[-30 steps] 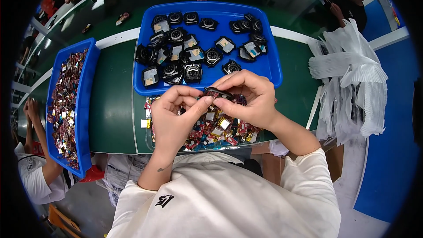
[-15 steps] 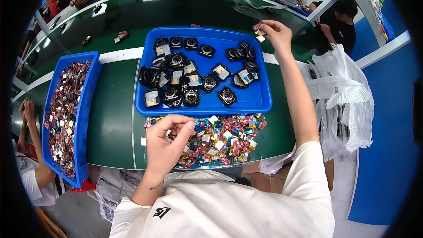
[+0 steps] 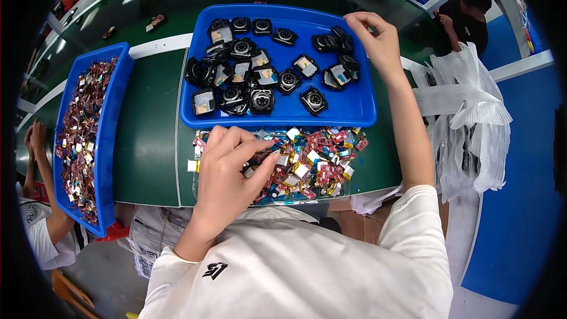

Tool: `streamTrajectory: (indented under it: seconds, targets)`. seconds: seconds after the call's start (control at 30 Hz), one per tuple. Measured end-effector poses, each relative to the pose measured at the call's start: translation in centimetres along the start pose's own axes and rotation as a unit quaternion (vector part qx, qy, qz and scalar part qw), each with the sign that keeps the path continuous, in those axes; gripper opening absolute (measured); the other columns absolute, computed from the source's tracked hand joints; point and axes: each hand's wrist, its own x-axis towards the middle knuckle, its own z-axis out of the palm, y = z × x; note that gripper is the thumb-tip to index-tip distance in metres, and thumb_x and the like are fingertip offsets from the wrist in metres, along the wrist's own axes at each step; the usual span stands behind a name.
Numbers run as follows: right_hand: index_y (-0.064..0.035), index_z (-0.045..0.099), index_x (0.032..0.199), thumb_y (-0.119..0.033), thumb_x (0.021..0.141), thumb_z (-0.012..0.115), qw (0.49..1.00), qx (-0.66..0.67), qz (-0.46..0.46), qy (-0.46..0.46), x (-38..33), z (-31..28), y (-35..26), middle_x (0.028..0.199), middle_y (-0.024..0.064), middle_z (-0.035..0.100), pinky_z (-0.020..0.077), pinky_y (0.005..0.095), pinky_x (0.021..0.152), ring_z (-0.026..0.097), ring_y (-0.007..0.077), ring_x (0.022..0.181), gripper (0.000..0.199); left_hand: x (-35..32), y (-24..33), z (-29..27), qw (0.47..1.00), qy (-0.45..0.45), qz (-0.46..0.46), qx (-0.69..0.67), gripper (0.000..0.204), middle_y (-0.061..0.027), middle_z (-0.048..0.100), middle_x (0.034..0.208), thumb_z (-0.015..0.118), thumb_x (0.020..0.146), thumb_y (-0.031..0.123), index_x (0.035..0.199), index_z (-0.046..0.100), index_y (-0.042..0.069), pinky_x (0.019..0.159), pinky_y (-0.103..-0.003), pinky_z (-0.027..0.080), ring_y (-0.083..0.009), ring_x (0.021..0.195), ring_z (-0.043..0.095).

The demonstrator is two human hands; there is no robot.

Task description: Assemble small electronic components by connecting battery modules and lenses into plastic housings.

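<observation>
My left hand (image 3: 227, 168) hovers at the left side of a pile of small red circuit boards with silver and yellow battery-like pieces (image 3: 301, 171). Its thumb and index finger are apart, and I see nothing held between them. Over the right rim of a blue tray (image 3: 277, 119), my right hand (image 3: 378, 41) has thumb and index tips close together, with nothing visible in them. Inside the tray lie several black smartwatch cases (image 3: 261, 100), some with the round sensor side up, others showing pale inner parts (image 3: 204, 102).
A long blue bin (image 3: 121, 100) full of similar boards stands at the left. Loose boards (image 3: 155, 22) lie on the green table (image 3: 147, 142). White foam-wrapped stacks (image 3: 472, 118) stand at the right. Other people's hands (image 3: 36, 136) show at the left edge.
The circuit board in my right hand is no longer visible there. My left thumb and index finger have spread from a pinch. The tray and table appear higher as the view shifts.
</observation>
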Motion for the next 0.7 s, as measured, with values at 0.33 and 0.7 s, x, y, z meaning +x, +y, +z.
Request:
streamTrajectory:
  seconds: [0.33, 0.7]
  targets:
    - [-0.0042, 0.070, 0.086, -0.009, 0.069, 0.078, 0.944, 0.150, -0.167, -0.242, -11.2, 3.9, -10.6, 0.098, 0.0079, 0.066, 0.0451, 0.0353, 0.079, 0.056, 0.0235, 0.091, 0.020, 0.2, -0.1, 0.7, 0.999, -0.021, -0.014, -0.019, 0.008, -0.0067, 0.063, 0.073, 0.073, 0.072, 0.004, 0.078, 0.068, 0.002, 0.062, -0.032, 0.043, -0.0226, 0.069, 0.054]
    - [0.0037, 0.063, 0.093, 0.000, 0.082, 0.068, 0.906, 0.349, 0.151, -0.187, -11.8, 2.9, -10.3, 0.088, 0.0083, 0.064, 0.0511, 0.0227, 0.068, 0.062, 0.0098, 0.078, 0.012, 1.1, 0.6, 0.8, 0.990, -0.034, -0.056, -0.126, 0.020, -0.0063, 0.065, 0.079, 0.074, 0.073, 0.002, 0.092, 0.069, 0.002, 0.063, -0.024, 0.045, -0.0138, 0.068, 0.055]
